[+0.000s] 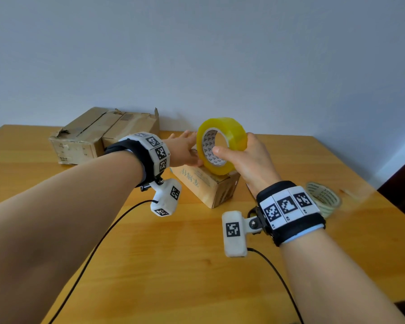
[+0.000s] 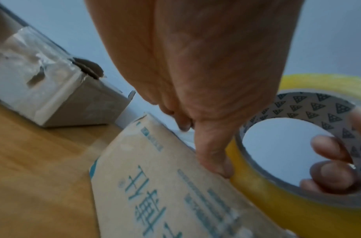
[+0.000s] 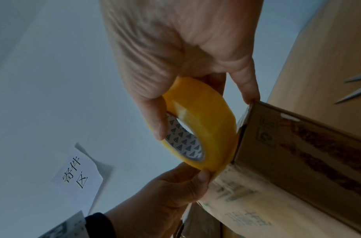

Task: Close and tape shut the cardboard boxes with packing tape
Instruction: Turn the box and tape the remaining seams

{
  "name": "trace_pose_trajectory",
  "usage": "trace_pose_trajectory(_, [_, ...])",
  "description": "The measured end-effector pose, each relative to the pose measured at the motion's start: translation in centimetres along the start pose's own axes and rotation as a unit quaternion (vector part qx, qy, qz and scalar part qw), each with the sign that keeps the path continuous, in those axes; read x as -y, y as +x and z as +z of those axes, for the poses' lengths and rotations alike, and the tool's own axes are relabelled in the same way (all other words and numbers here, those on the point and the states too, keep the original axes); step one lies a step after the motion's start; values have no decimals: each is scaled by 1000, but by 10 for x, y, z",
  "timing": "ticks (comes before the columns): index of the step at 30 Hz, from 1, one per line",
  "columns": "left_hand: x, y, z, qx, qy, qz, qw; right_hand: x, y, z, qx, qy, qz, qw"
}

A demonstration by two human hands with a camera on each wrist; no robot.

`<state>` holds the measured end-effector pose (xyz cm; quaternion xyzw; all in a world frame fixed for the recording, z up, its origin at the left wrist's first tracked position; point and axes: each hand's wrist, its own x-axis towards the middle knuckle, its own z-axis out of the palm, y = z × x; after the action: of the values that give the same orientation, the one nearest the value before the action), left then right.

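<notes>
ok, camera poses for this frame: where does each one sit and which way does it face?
Head: on the head, forward-down over the table; both forearms, left hand, right hand.
Left wrist: under the left hand, along the fingers to the small box.
Right wrist: under the right hand, toward the wall; left hand too.
Shared: the yellow tape roll, all three views.

Soft, even daylight is seen in the head view; the table [image 1: 197, 265] is brightly lit, with glare on its far right corner, beyond the right hand [image 1: 248, 160] gripping the tape roll [image 1: 221, 146]. Only faint shadows are cast under the box [image 1: 211, 185] below the grip. Straight edges are bowed by the wide lens. Both wrist views are dimmer and bluish, motion blur is shown near the grip, and the palms nearest the lens are rendered soft.
</notes>
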<state>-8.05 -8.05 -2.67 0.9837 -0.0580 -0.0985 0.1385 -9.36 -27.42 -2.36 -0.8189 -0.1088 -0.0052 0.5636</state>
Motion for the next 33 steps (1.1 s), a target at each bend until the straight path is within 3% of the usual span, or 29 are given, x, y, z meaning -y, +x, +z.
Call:
trace_pose_trajectory(2, [-1,0,0,18,-30,-2,999,-2,-1,-2,6,-3,-4,1000])
trace_pose_trajectory(14, [4,7,1,53,42,-14,998,2,-10,-20,-13,37,-29,999])
trace_pose_trajectory(19, [-17,4,3,37,103,-13,994,0,-10,-24,38,56,-16,998])
trace_pose_trajectory(24, [-19,10,10,13,31,-9,999,3,-13,-24,65,88,-9,994])
trace_pose_trajectory(30, [-24,-9,7,65,-1,24,998,4,-17,-26,85,127,3,988])
trace_pose_trajectory(33, [-28,-8,2,65,-3,-3,998,3,-15,-23,84,127,-2,988])
